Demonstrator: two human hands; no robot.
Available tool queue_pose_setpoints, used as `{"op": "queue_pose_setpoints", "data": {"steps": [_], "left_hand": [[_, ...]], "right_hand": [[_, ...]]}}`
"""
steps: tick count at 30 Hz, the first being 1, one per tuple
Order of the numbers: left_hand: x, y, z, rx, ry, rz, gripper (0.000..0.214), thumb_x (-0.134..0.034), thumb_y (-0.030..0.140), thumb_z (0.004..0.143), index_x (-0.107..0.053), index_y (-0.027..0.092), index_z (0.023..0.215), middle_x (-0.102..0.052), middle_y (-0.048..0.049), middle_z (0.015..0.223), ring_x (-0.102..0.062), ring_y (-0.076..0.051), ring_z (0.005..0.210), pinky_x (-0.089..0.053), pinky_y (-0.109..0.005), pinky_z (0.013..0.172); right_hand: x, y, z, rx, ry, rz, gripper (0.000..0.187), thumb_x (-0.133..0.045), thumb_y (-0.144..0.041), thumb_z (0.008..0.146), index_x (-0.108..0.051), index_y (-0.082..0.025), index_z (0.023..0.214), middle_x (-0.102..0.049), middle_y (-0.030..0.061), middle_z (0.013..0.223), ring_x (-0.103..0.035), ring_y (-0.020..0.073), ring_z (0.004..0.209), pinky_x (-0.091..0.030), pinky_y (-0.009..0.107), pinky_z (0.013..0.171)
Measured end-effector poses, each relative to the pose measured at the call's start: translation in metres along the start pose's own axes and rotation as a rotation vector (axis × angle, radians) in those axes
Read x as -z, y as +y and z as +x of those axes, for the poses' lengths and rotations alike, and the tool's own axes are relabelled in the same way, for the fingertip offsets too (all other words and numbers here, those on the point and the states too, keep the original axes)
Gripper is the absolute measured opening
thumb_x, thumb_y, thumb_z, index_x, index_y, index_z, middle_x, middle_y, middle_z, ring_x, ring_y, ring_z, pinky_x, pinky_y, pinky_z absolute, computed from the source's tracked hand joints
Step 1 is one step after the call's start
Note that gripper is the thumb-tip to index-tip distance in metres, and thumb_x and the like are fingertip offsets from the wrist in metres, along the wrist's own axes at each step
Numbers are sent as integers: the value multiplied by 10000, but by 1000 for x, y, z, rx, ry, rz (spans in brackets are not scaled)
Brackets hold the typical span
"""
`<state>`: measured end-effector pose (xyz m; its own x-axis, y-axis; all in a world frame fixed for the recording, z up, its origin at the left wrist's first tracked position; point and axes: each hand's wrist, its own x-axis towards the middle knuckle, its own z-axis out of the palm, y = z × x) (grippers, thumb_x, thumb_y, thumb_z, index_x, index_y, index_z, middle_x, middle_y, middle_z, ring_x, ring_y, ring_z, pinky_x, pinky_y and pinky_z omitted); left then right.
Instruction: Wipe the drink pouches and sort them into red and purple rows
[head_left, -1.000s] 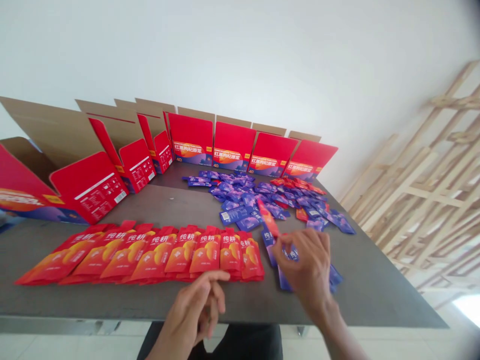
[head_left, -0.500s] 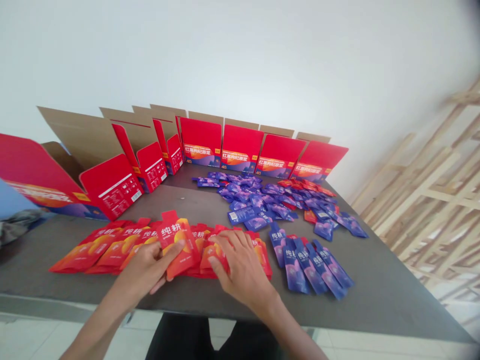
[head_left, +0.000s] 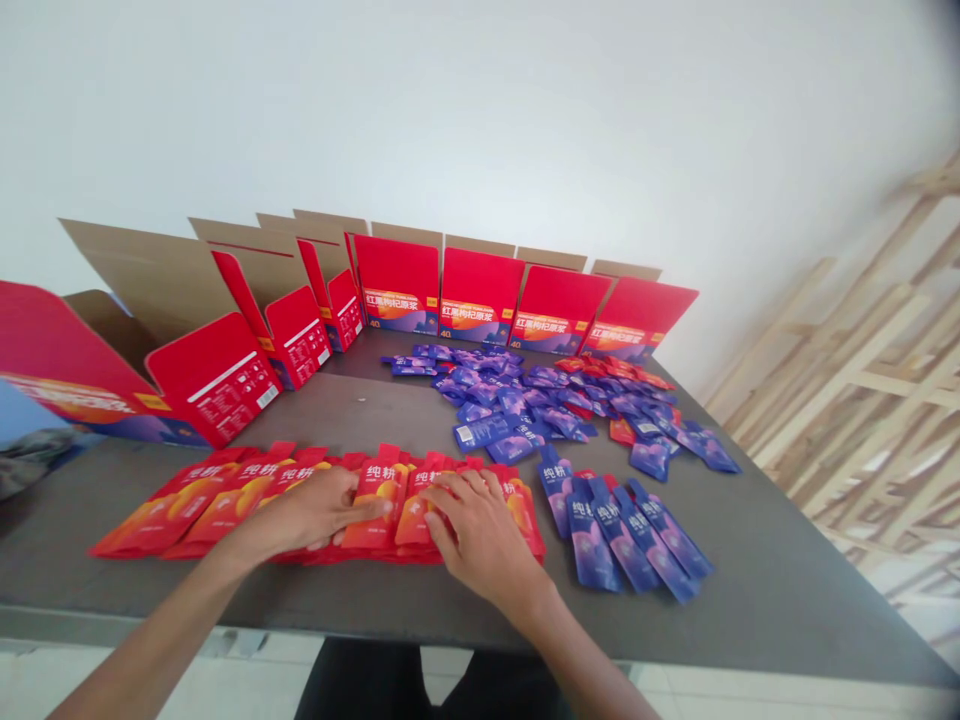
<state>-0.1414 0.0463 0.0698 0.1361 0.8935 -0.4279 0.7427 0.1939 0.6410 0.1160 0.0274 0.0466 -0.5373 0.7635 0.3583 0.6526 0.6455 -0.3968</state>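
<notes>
Fingers [head_left: 352, 492] spread flat on the red sachets, gripping nothing

Your left hand [head_left: 307, 510] and right hand [head_left: 480, 535] both lie open, palms down, across the red sachets [head_left: 375, 495] in the overlapping row at the near left of the table [head_left: 420, 610]. Neither shows a pinch, so they seem to have no firm hold on anything. These sachets look light and soft, and their glossy film will likely slide over its neighbour, so a flat press may skate them. Take one by its stiffer top tab, between thumb and finger, rather than by the filled belly. Right of your hands lie the blue sachets [head_left: 600, 535] in a neat fan. A loose heap [head_left: 517, 395] spreads beyond them, and red cartons [head_left: 480, 295] stand open along the far edge.
</notes>
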Motion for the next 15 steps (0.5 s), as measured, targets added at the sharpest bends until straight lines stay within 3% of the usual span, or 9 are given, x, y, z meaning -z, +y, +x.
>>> {"op": "queue_pose_setpoints", "data": {"steps": [9,15], "left_hand": [[3,9,-2,-69,251,325,609,-591,829,717,-420,254,612,-475,32,495,-424,-156,505,-235,-300,538],[8,12,-11,-10,286,399,583,-553,800,724,-607,228,823,-682,-58,707,-618,-252,646,-355,-331,607]], "right_hand": [[-1,1,-1,23,1,-24,300,-498,-304,1087,-671,-255,1327,-682,64,1357,-554,272,1308,-365,534,1180],[0,3,-1,19,2,-16,300,-496,-321,1092,-659,-256,1334,-671,61,1367,-553,258,1321,-368,523,1189]]}}
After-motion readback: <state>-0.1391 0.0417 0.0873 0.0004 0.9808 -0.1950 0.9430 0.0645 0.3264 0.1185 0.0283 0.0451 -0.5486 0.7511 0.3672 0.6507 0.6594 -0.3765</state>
